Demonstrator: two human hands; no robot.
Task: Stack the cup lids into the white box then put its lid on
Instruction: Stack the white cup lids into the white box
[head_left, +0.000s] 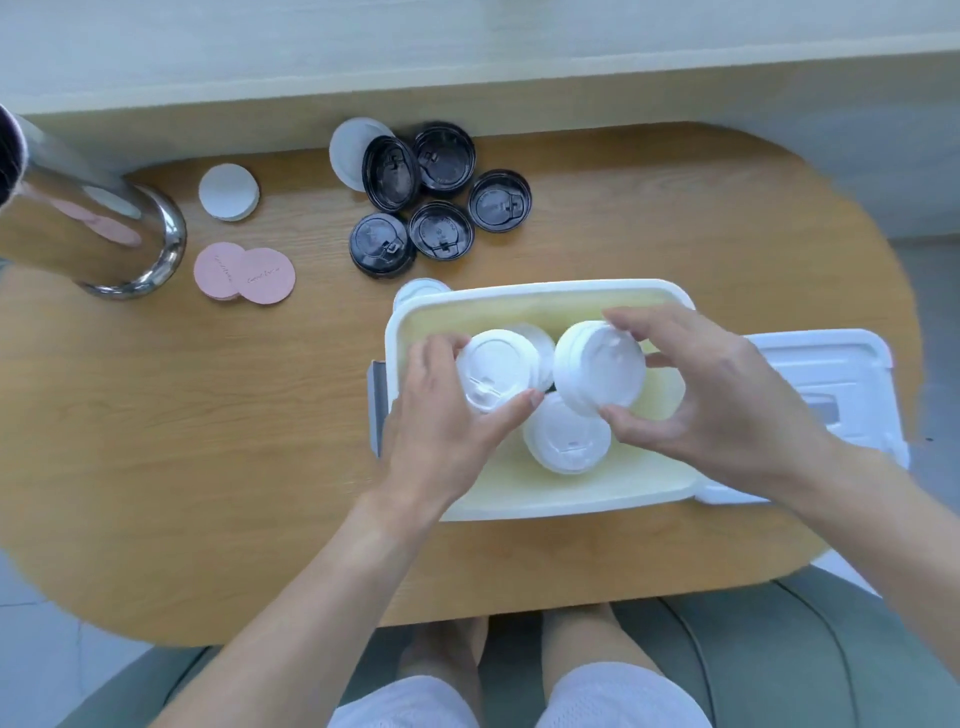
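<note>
White cup lids sat in the box (545, 506) under both hands, the left hand (441, 415) pinching one stack (493, 371), the right hand (727, 400) gripping another (597, 366), best lowered level so rims nest.

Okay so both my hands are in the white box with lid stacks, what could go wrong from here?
The tilted stack of white lids in your right hand could slide apart as you set it down. Your left hand crowds its own stack against it, so they may knock each other. The black lids are not packed yet, and the box floor is already filling.
</note>
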